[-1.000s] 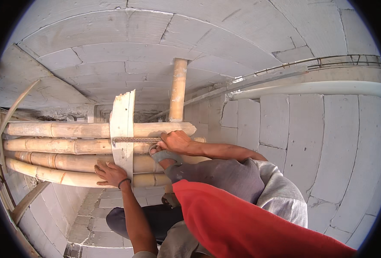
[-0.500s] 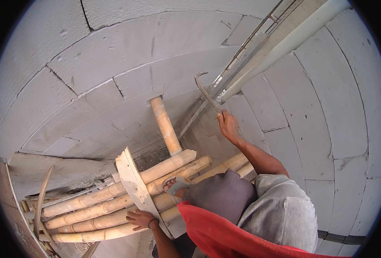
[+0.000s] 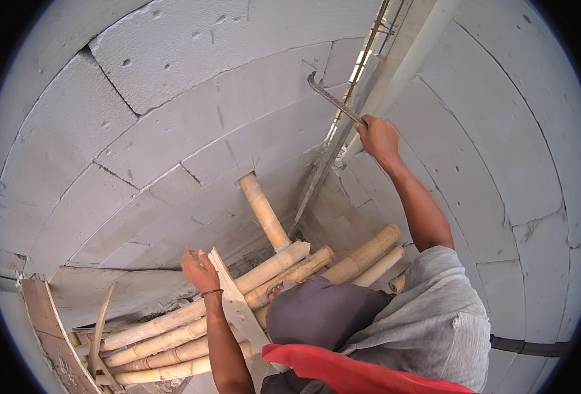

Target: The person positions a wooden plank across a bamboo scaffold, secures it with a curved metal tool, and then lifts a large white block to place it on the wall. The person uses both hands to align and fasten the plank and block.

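High on the right, near the wall corner, my right hand (image 3: 378,139) is wrapped round a crowbar (image 3: 335,100). Its hooked end is by a small nail (image 3: 309,65) in the block wall; whether they touch I cannot tell. My left hand (image 3: 200,270) is raised with its fingers apart and nothing in it. Right beside it is the upper end of a pale wooden board (image 3: 236,301), which lies across several bamboo poles (image 3: 172,336). My sandalled foot (image 3: 277,289) is on the poles, partly hidden by my knee.
A single bamboo pole (image 3: 264,213) comes out of a hole in the grey block wall (image 3: 231,92). Steel rebar (image 3: 364,59) and a pale pipe (image 3: 402,72) run up the corner. Another block wall (image 3: 487,151) rises at right. A plank (image 3: 57,335) stands at the left.
My right hand has lifted the crowbar up and to the right. My left hand has come off the board and poles and moved up. The view has shifted.
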{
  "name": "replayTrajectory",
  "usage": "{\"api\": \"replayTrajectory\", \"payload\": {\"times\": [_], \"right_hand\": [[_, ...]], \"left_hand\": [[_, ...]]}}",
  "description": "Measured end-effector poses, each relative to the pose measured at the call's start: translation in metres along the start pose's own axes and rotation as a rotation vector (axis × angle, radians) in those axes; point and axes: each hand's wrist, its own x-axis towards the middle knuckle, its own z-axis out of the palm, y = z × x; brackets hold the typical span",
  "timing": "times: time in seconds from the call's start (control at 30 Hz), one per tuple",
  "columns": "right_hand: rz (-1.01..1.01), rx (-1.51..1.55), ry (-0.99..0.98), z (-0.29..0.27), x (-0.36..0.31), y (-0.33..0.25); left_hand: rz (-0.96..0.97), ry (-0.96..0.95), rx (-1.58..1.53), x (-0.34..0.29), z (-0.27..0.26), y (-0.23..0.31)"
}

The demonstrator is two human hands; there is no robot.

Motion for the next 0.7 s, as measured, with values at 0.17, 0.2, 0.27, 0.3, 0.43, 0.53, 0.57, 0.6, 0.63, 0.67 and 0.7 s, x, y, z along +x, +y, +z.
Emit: {"api": "replayTrajectory", "payload": {"times": [0.17, 0.2, 0.27, 0.3, 0.43, 0.53, 0.57, 0.6, 0.63, 0.67, 0.7], "right_hand": [[0.134, 0.03, 0.053, -0.006, 0.008, 0.007], [0.154, 0.017, 0.082, -0.01, 0.014, 0.013], [0.018, 0.09, 0.255, -0.014, 0.029, 0.028], [-0.052, 0.125, 0.339, -0.016, 0.036, 0.032], [-0.019, 0.044, 0.236, -0.036, 0.052, 0.005], [-0.068, -0.095, 0.278, -0.042, 0.047, -0.01], [-0.061, -0.125, 0.262, -0.038, 0.046, -0.01], [-0.054, -0.153, 0.246, -0.035, 0.044, -0.011], [-0.054, -0.132, 0.215, -0.032, 0.041, -0.011], [-0.054, -0.109, 0.182, -0.03, 0.038, -0.012], [-0.053, -0.085, 0.149, -0.026, 0.037, -0.012]], "left_hand": [[0.217, -0.076, -0.164, 0.068, -0.015, 0.055], [0.254, -0.081, -0.193, 0.076, -0.016, 0.063], [0.271, -0.129, -0.202, 0.088, -0.02, 0.076], [0.278, -0.153, -0.207, 0.093, -0.02, 0.081], [0.248, -0.268, -0.25, 0.104, -0.013, 0.092], [0.275, -0.334, -0.285, 0.103, -0.007, 0.103], [0.279, -0.364, -0.305, 0.1, -0.004, 0.109], [0.283, -0.393, -0.323, 0.097, -0.003, 0.113], [0.285, -0.403, -0.334, 0.095, -0.003, 0.115], [0.289, -0.414, -0.341, 0.094, -0.002, 0.114], [0.292, -0.424, -0.349, 0.093, -0.002, 0.113]]}}
